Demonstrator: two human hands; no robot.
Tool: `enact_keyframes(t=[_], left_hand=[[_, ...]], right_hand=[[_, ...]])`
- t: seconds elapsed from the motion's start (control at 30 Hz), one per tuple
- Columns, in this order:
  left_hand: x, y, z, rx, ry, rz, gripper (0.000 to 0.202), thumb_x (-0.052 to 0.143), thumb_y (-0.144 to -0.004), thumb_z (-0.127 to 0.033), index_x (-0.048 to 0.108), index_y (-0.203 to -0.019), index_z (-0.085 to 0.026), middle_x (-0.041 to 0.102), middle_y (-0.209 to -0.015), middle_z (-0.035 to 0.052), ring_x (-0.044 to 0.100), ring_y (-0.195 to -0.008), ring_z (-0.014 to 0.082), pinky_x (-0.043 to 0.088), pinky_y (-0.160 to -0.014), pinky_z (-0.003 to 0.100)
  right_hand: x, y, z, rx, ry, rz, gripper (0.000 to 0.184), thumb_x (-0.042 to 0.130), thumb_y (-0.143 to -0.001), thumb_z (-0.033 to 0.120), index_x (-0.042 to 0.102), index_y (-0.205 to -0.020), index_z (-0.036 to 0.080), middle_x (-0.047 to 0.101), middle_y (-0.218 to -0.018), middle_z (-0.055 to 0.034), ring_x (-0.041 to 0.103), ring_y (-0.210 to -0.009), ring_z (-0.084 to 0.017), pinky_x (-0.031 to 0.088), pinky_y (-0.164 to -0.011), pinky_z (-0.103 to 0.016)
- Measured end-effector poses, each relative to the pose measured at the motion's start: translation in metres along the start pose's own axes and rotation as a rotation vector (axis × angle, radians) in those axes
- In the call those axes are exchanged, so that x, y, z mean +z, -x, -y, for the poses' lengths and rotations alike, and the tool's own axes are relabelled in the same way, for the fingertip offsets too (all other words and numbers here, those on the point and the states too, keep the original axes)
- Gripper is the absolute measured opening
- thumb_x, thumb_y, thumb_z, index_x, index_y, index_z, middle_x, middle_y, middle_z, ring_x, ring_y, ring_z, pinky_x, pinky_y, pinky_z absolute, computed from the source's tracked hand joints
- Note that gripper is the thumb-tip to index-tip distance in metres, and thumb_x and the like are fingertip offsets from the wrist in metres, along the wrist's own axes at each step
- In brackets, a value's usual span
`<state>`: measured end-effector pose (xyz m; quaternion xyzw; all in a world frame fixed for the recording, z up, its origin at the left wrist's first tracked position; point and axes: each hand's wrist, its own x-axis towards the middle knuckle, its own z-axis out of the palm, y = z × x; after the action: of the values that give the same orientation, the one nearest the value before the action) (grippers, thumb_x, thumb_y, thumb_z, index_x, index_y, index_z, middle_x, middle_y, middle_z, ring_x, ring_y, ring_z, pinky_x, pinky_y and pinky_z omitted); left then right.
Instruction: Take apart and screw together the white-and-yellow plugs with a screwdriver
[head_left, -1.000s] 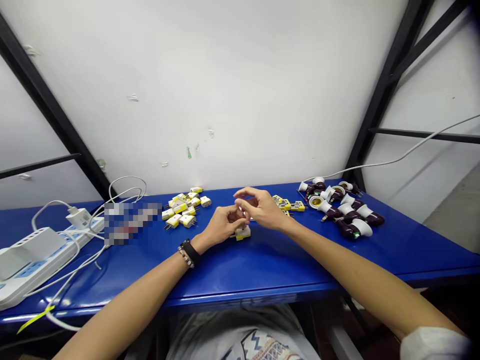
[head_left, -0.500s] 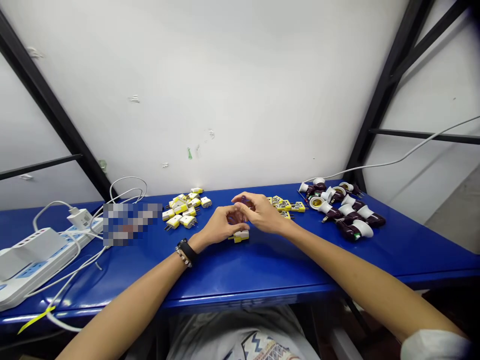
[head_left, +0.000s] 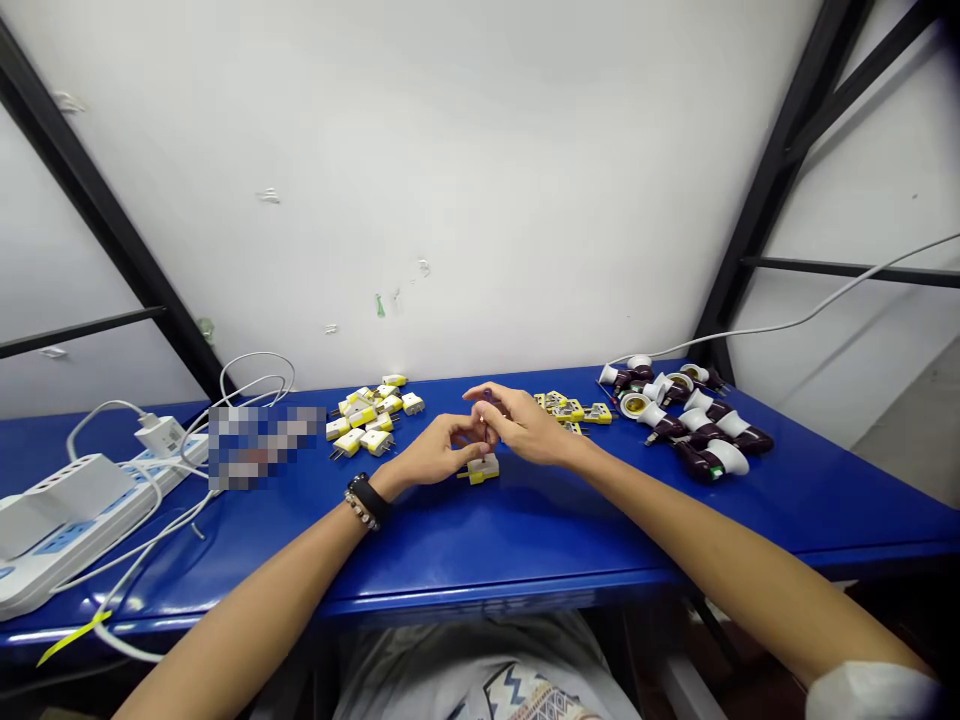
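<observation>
Blue glossy tabletop (head_left: 525, 530) runs beneath your two bare hands, which meet near its middle, closer to the far edge than the near one. Your left hand (head_left: 431, 452) and your right hand (head_left: 526, 426) are both grasping, their fingertips pinched together on a small piece (head_left: 488, 415), which your fingers mostly hide and which is too small to name. Just below your fingers, a white-and-yellow plug adapter (head_left: 482, 469) with metal prongs lies on the tabletop, close to your left hand.

Left of your hands sits a loose pile of white-and-yellow plug adapters (head_left: 361, 417). Right of them, a smaller cluster of flat yellow plug pieces (head_left: 574, 410) lies near the far edge. Further right, dark maroon-and-white lamp holders (head_left: 684, 420) crowd toward the far right corner, with a white cable (head_left: 780, 325) rising from them. At the left end, a white power strip (head_left: 60, 525) rests with a white USB charger (head_left: 161, 436) plugged in. A black wristband and a beaded bracelet (head_left: 364, 500) circle your left wrist.
</observation>
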<state>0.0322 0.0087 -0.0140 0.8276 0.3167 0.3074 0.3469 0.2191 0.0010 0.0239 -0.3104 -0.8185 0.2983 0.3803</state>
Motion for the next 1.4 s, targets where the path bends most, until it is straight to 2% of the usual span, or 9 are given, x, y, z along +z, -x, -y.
enact_keyframes(t=[0.1, 0.2, 0.37, 0.6, 0.87, 1.03, 1.23, 1.3, 1.4], left_hand=[[0.002, 0.0, 0.002, -0.037, -0.025, -0.067, 0.03, 0.07, -0.086, -0.043, 0.07, -0.081, -0.013, 0.07, -0.073, 0.0028, 0.06, -0.066, 0.0145, 0.049, -0.064, 0.026], [0.005, -0.002, 0.003, -0.07, -0.05, -0.18, 0.034, 0.078, -0.077, -0.045, 0.067, -0.077, -0.013, 0.066, -0.066, 0.0008, 0.056, -0.059, 0.0131, 0.046, -0.057, 0.024], [0.003, -0.002, 0.004, 0.027, -0.044, -0.069, 0.03, 0.064, -0.091, -0.042, 0.073, -0.091, -0.014, 0.074, -0.087, 0.0054, 0.065, -0.075, 0.0168, 0.051, -0.07, 0.027], [0.01, -0.002, 0.003, 0.023, -0.106, -0.235, 0.033, 0.077, -0.08, -0.046, 0.069, -0.079, -0.014, 0.064, -0.064, -0.0008, 0.053, -0.057, 0.0116, 0.044, -0.057, 0.023], [-0.005, 0.002, -0.001, 0.027, -0.113, -0.066, 0.026, 0.065, -0.087, -0.036, 0.072, -0.102, -0.016, 0.075, -0.103, 0.0076, 0.067, -0.087, 0.0197, 0.054, -0.078, 0.03], [-0.006, 0.0, -0.003, -0.019, -0.135, -0.073, 0.025, 0.061, -0.09, -0.034, 0.076, -0.098, -0.015, 0.078, -0.097, 0.0071, 0.07, -0.086, 0.0206, 0.054, -0.078, 0.03], [-0.04, 0.002, 0.012, -0.049, -0.38, -0.149, 0.022, 0.066, -0.087, -0.034, 0.079, -0.098, -0.019, 0.079, -0.088, 0.0046, 0.069, -0.08, 0.0198, 0.051, -0.076, 0.03], [-0.053, 0.005, 0.02, -0.095, -0.489, -0.104, 0.02, 0.071, -0.083, -0.035, 0.079, -0.095, -0.021, 0.078, -0.08, 0.0031, 0.068, -0.075, 0.0199, 0.049, -0.071, 0.029], [-0.062, 0.008, 0.028, -0.155, -0.586, -0.055, 0.016, 0.073, -0.08, -0.035, 0.08, -0.089, -0.023, 0.077, -0.08, 0.0028, 0.067, -0.072, 0.0203, 0.046, -0.065, 0.028]], right_hand=[[-0.001, 0.0, 0.0, 0.009, -0.026, -0.005, 0.032, 0.054, -0.096, 0.033, 0.059, -0.122, 0.016, 0.069, -0.091, -0.0047, 0.063, -0.069, -0.014, 0.05, -0.066, -0.026], [-0.001, 0.0, 0.001, 0.012, -0.024, -0.014, 0.024, 0.058, -0.094, 0.033, 0.062, -0.111, 0.015, 0.068, -0.084, -0.0031, 0.063, -0.067, -0.014, 0.05, -0.064, -0.026], [-0.001, -0.001, 0.003, 0.006, 0.017, -0.054, 0.018, 0.051, -0.095, 0.026, 0.064, -0.104, 0.016, 0.068, -0.082, -0.0029, 0.063, -0.072, -0.015, 0.049, -0.067, -0.026], [-0.002, -0.002, 0.004, -0.019, -0.026, -0.081, 0.017, 0.056, -0.094, 0.031, 0.063, -0.098, 0.016, 0.066, -0.08, -0.0019, 0.061, -0.068, -0.014, 0.048, -0.063, -0.025], [-0.006, -0.005, -0.003, 0.019, -0.188, -0.178, 0.021, 0.054, -0.095, 0.039, 0.058, -0.097, 0.018, 0.063, -0.078, 0.0005, 0.057, -0.053, -0.01, 0.047, -0.051, -0.024], [-0.009, -0.01, -0.006, 0.041, -0.292, -0.297, 0.034, 0.059, -0.09, 0.053, 0.056, -0.096, 0.019, 0.063, -0.081, -0.0013, 0.058, -0.053, -0.011, 0.044, -0.041, -0.022], [-0.017, -0.011, -0.004, -0.015, -0.221, -0.511, 0.035, 0.053, -0.094, 0.054, 0.055, -0.099, 0.019, 0.061, -0.077, -0.0008, 0.054, -0.056, -0.011, 0.043, -0.049, -0.024], [-0.019, -0.01, -0.003, -0.027, -0.106, -0.479, 0.03, 0.049, -0.097, 0.047, 0.058, -0.098, 0.018, 0.056, -0.07, 0.0012, 0.051, -0.059, -0.012, 0.043, -0.056, -0.025], [-0.019, -0.007, -0.002, 0.016, 0.079, -0.293, 0.025, 0.048, -0.097, 0.037, 0.063, -0.094, 0.017, 0.054, -0.067, 0.0021, 0.048, -0.061, -0.012, 0.039, -0.059, -0.026]])
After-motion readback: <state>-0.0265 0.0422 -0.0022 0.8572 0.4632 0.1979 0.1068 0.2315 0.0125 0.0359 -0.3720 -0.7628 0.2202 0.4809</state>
